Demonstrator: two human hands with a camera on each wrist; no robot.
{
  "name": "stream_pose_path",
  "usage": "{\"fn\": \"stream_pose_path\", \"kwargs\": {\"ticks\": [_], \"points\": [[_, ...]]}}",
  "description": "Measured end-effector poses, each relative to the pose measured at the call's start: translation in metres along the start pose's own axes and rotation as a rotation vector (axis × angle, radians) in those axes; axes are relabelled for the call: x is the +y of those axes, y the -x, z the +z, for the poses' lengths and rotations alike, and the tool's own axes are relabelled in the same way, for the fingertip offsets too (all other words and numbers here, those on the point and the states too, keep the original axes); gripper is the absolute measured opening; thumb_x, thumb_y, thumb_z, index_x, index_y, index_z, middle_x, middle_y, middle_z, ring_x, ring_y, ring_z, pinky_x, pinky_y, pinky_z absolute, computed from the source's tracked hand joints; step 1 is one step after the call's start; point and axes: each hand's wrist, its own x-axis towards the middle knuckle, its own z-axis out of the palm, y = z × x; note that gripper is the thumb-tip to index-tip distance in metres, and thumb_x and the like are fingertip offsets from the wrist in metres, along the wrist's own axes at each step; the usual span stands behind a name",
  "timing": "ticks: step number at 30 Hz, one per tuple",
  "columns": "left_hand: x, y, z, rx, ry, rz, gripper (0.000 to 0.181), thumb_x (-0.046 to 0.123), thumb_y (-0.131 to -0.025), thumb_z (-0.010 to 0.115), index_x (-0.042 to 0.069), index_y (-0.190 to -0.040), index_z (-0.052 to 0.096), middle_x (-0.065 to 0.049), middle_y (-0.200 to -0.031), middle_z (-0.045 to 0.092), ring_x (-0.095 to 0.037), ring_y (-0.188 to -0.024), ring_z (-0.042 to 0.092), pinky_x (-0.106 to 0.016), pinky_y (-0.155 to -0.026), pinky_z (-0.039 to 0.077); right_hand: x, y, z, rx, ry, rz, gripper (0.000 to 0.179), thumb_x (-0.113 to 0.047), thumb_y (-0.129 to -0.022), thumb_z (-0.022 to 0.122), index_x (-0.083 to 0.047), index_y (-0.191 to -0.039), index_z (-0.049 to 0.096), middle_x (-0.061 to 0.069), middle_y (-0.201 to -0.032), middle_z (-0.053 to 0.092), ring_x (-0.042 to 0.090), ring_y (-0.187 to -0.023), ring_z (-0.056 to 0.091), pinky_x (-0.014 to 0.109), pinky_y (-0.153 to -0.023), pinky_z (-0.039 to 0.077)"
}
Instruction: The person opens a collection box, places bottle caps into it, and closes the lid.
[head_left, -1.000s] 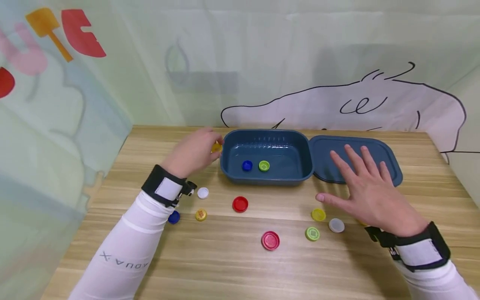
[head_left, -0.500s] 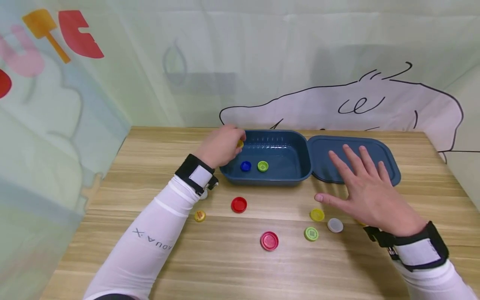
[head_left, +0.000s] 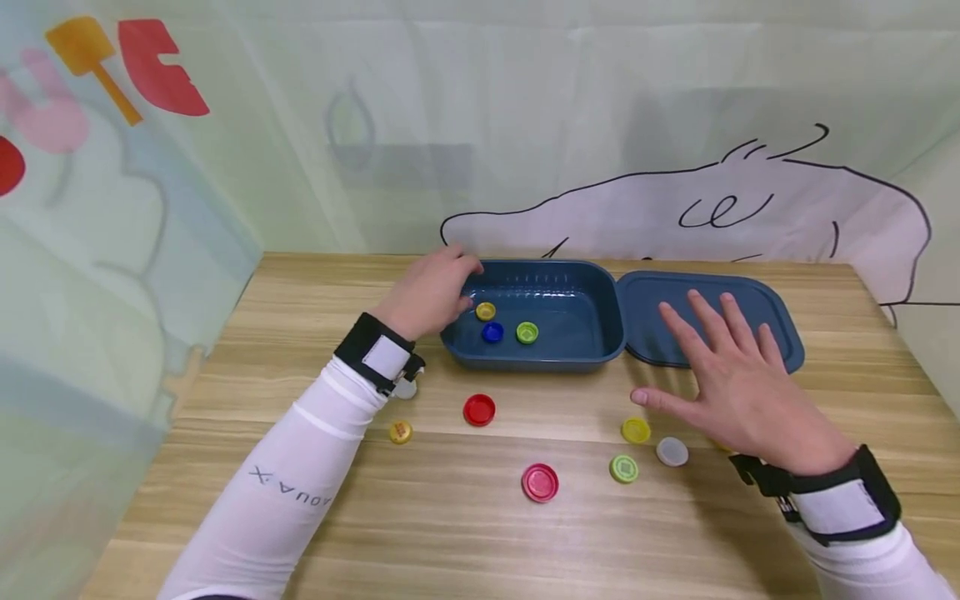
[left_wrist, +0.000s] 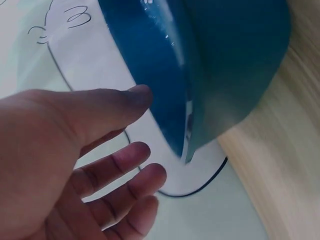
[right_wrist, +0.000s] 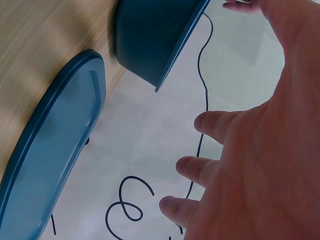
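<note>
Three small caps lie close together on the floor of the blue container (head_left: pixel 534 364): a yellow cap (head_left: pixel 485 311), a dark blue cap (head_left: pixel 492 332) and a green cap (head_left: pixel 527 332). Each is probably light, stiff, slightly slick plastic, hardly fragile, best pinched across its rim. The left hand (head_left: pixel 426 293), thumb parted from fingers and holding nothing, is at the container's left end; contact cannot be told. Beside the container lies the lid (head_left: pixel 652 310); the right hand (head_left: pixel 750 402) spreads partly over it. Two red caps (head_left: pixel 479 410) lie nearer on the counter (head_left: pixel 420 525).
</note>
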Motion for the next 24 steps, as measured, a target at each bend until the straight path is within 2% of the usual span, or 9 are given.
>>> {"fn": "stream_pose_path", "kwargs": {"ticks": [6,9,13,18,24], "points": [[-0.012,0.025,-0.012,0.024,0.030,0.006,0.043,0.022,-0.085,0.071,0.008,-0.123,0.057,-0.010,-0.117,0.057,-0.022,-0.104,0.052,-0.040,-0.096,0.046,0.000,0.001,0.000,-0.007,0.001,-0.002,0.107,-0.083,-0.074,0.047,-0.023,-0.154,0.007,0.015,-0.159,-0.005,0.032,-0.137,-0.021,0.078,-0.102,0.001],[-0.019,0.044,-0.019,0.018,0.044,-0.009,0.045,0.022,-0.085,0.072,0.007,-0.124,0.057,-0.011,-0.118,0.057,-0.023,-0.104,0.053,-0.040,-0.094,0.047,0.001,0.000,0.000,-0.003,0.003,-0.003,0.108,-0.084,-0.074,0.047,-0.023,-0.154,0.008,0.014,-0.160,-0.005,0.033,-0.137,-0.021,0.078,-0.102,0.001],[-0.028,0.073,-0.024,-0.014,0.065,-0.060,0.048,0.025,-0.085,0.072,0.008,-0.126,0.055,-0.011,-0.120,0.056,-0.023,-0.105,0.053,-0.042,-0.093,0.049,0.000,-0.001,0.001,0.001,0.006,-0.003,0.108,-0.084,-0.074,0.047,-0.023,-0.154,0.008,0.015,-0.160,-0.005,0.033,-0.137,-0.021,0.078,-0.102,0.001],[-0.040,0.107,-0.020,-0.029,0.086,-0.095,0.049,0.030,-0.086,0.070,0.007,-0.126,0.056,-0.009,-0.117,0.057,-0.022,-0.104,0.054,-0.043,-0.092,0.049,0.000,-0.001,0.001,0.002,0.004,-0.009,0.107,-0.083,-0.074,0.047,-0.023,-0.154,0.008,0.015,-0.160,-0.005,0.033,-0.137,-0.021,0.078,-0.101,0.002],[-0.053,0.146,-0.004,-0.051,0.115,-0.128,0.048,0.032,-0.087,0.068,0.006,-0.126,0.056,-0.011,-0.115,0.059,-0.022,-0.099,0.057,-0.044,-0.085,0.052,0.001,-0.001,0.001,-0.010,0.007,-0.005,0.108,-0.083,-0.074,0.047,-0.022,-0.154,0.007,0.016,-0.159,-0.006,0.033,-0.137,-0.022,0.078,-0.101,0.000]]}}
